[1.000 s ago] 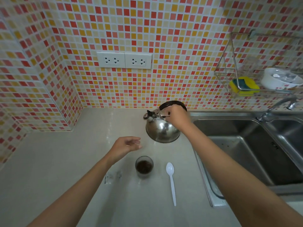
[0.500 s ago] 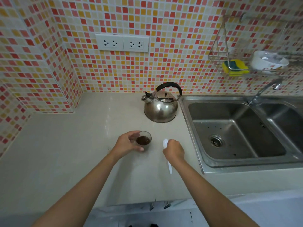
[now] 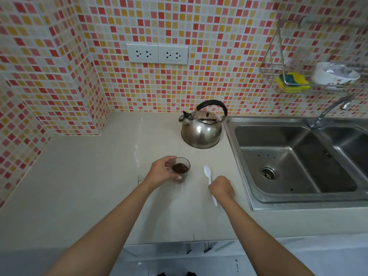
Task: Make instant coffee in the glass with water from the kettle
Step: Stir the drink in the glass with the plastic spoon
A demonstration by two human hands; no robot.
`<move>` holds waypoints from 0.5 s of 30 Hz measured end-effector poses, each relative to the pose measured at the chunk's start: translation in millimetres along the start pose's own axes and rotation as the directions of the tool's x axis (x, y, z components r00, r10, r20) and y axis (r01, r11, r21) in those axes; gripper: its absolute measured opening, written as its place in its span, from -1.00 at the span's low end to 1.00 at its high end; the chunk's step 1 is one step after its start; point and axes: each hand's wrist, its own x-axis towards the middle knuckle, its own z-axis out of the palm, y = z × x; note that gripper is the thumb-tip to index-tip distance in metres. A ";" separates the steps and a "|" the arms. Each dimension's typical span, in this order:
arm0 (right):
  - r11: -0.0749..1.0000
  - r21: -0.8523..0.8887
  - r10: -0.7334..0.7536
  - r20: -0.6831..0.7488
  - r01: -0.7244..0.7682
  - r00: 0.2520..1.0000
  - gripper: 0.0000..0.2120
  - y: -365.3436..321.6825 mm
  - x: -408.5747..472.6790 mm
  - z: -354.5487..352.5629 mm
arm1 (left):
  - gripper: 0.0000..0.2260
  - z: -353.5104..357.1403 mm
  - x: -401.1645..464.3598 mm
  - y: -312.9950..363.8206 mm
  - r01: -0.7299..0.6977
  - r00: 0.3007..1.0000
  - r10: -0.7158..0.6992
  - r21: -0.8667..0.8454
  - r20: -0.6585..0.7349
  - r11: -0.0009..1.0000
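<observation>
— Two hands over a pale worktop (image 3: 79,176), tiled wall (image 3: 49,86) wrapping the far-left corner. Anything held on the left?

— Left hand (image 3: 163,172), grip curled round the glass (image 3: 182,169): fingers at the far side, thumb along the near side. Standing upright on the worktop, dark coffee in the bottom. Hard to say whether wet or dry.

— Above that, on the wall?

— Double white socket plate (image 3: 157,53), well back from the glass.

— Further right?

— White plastic spoon (image 3: 208,174), lying on the worktop just beside the glass, bowl pointing away, handle toward the near edge. Right hand (image 3: 222,189) on top of the handle's middle, fingers curled down over it, pinching it as far as can be seen; exact fingertip contact hidden under the hand. Handle tip showing below the hand.

— And the kettle?

— Steel kettle (image 3: 201,130), behind glass and spoon, upright near the wall, black handle arched over the lid, spout pointing left. Untouched, apart from both hands, just beside the sink's left rim.

— Rightmost?

— Steel sink (image 3: 247,156), drain in the left basin, tap (image 3: 328,112) at the back. Higher up, wire rack (image 3: 270,76) on the wall with a yellow-green sponge (image 3: 292,81) and a white bowl (image 3: 334,74).
</observation>
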 end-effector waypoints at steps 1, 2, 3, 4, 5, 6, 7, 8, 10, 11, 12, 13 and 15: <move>0.999 0.050 -0.013 -0.021 0.014 1.000 -0.91 -1.3 0.5 -2.9 | -0.28 0.0 0.2 -0.3 -0.001 1.000 0.001 0.002 0.000 1.000; 0.992 0.124 -0.030 -0.044 0.035 0.999 -0.93 -2.5 0.9 -6.2 | -0.28 -0.1 0.2 -0.6 -0.002 1.000 0.002 0.001 0.000 1.000; 0.974 0.218 -0.046 -0.067 0.060 0.997 -0.95 -5.0 0.4 -10.7 | -0.28 -0.1 0.1 -0.9 -0.002 1.000 0.002 -0.001 0.000 1.000; 0.948 0.307 -0.058 -0.097 0.086 0.994 -0.93 -8.4 -0.4 -16.3 | -0.28 -0.2 0.1 -1.0 -0.001 1.000 0.001 -0.005 0.000 1.000; 0.920 0.373 -0.074 -0.132 0.119 0.988 -0.93 -12.2 -0.8 -23.1 | -0.28 -0.4 0.3 -1.1 -0.001 1.000 0.001 -0.006 0.001 1.000; 0.895 0.417 -0.096 -0.168 0.159 0.981 -0.92 -16.6 -0.8 -30.6 | -0.29 -0.5 0.4 -0.9 -0.002 1.000 0.002 -0.006 0.002 1.000; 0.871 0.446 -0.130 -0.198 0.208 0.971 -0.89 -21.6 -0.8 -39.2 | -0.29 -0.4 0.4 -0.6 -0.003 1.000 0.003 -0.003 0.004 1.000; 0.844 0.464 -0.185 -0.217 0.268 0.958 -0.87 -27.3 -0.5 -48.6 | -0.29 -0.3 0.5 -0.4 -0.006 1.000 0.006 0.002 0.005 1.000; 0.794 0.475 -0.319 -0.209 0.381 0.925 -0.83 -38.7 -2.5 -68.4 | -0.29 -0.1 0.6 -0.2 -0.010 1.000 0.010 0.008 0.001 1.000; 0.779 0.460 -0.382 -0.189 0.425 0.905 -0.83 -44.1 -4.9 -78.0 | -0.29 -0.2 0.6 -0.3 -0.009 1.000 0.009 0.005 -0.001 1.000; 0.772 0.436 -0.435 -0.166 0.461 0.885 -0.84 -48.7 -7.9 -86.7 | -0.29 -0.2 0.5 -0.6 -0.008 1.000 0.008 0.001 -0.002 1.000; 0.772 0.408 -0.474 -0.144 0.488 0.869 -0.87 -53.1 -11.1 -93.6 | -0.29 -0.2 0.3 -0.9 -0.008 1.000 0.008 -0.001 -0.001 1.000; 0.788 0.323 -0.515 -0.118 0.524 0.849 -0.91 -60.3 -16.8 -101.0 | -0.29 -0.5 0.0 -1.5 -0.010 1.000 0.010 0.003 -0.001 1.000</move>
